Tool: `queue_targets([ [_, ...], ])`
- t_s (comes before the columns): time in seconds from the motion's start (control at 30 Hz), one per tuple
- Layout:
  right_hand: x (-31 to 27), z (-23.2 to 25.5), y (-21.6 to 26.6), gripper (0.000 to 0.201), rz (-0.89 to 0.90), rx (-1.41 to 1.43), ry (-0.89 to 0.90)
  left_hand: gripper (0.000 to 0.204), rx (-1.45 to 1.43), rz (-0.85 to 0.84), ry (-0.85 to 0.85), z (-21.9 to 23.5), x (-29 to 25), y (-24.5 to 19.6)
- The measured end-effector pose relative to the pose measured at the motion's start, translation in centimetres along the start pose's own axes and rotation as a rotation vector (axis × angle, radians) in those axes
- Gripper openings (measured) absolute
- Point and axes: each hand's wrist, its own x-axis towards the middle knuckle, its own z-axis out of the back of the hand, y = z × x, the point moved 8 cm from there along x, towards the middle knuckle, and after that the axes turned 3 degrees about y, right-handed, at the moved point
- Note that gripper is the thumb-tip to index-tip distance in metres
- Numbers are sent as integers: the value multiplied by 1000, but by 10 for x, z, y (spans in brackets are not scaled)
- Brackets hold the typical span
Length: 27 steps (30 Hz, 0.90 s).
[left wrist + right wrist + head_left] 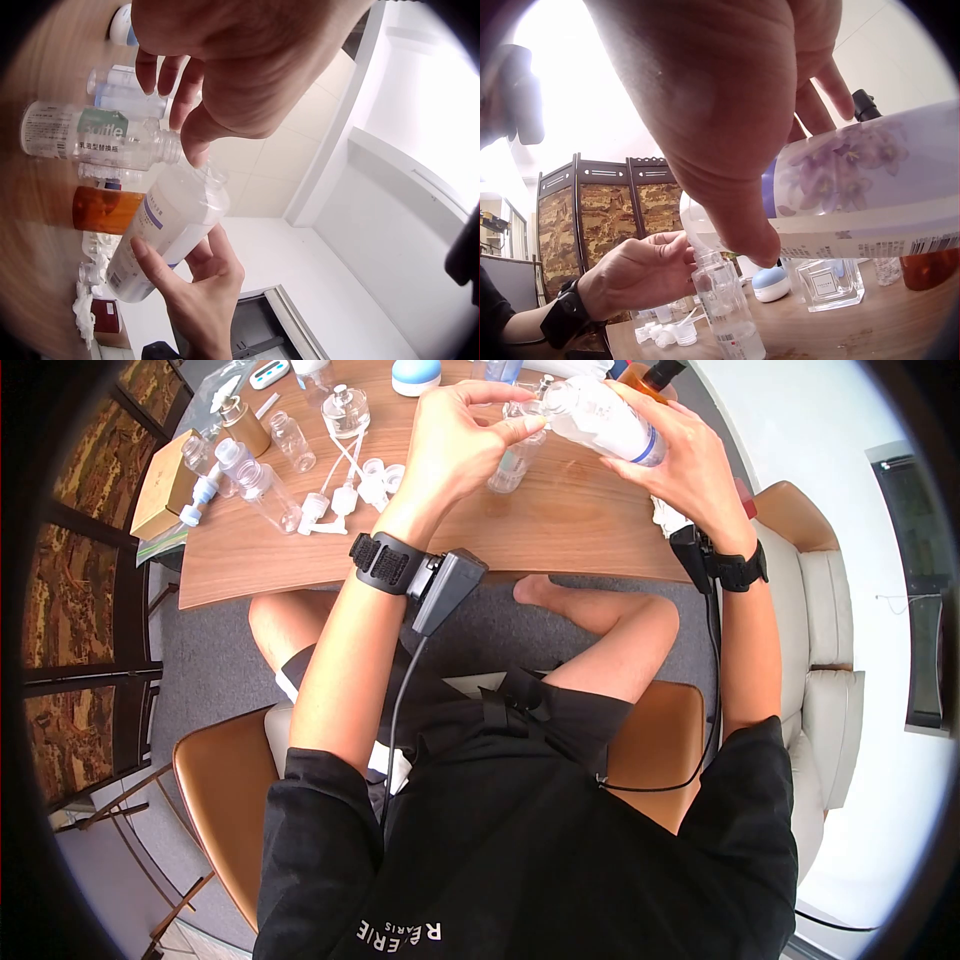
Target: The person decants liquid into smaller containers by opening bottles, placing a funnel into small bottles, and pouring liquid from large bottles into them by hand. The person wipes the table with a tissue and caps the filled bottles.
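My right hand point(690, 455) grips a translucent white bottle point(169, 217) with a purple band and printed flowers. It is tilted, with its mouth end right at the top of a small clear bottle point(727, 307). That small bottle stands upright on the table with some clear liquid at its bottom; a green label point(103, 124) shows on it in the left wrist view. My left hand point(455, 445) pinches around the small bottle's neck with thumb and index finger, the other fingers stretched loosely past it.
Pump heads and caps point(345, 500) lie left on the wooden table point(590, 530). Several empty clear bottles point(265, 490) and a cardboard box point(165, 485) stand beyond. Behind are a square glass perfume bottle point(829, 285), a blue-and-white round container point(771, 285) and an amber bottle point(109, 210).
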Motion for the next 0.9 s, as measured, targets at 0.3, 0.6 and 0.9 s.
queue_targets([
  [0.3, -1, -2, -1, 77, -7, -1, 9, 31, 65, 112, 40, -1, -2, 1],
  [0.6, 1, 3, 4, 74, 11, -23, -10, 31, -32, 9, -7, -1, -1, 2],
  [0.9, 0, 2, 2, 74, 21, -25, -14, 32, 11, 8, -14, 1, -1, 1],
])
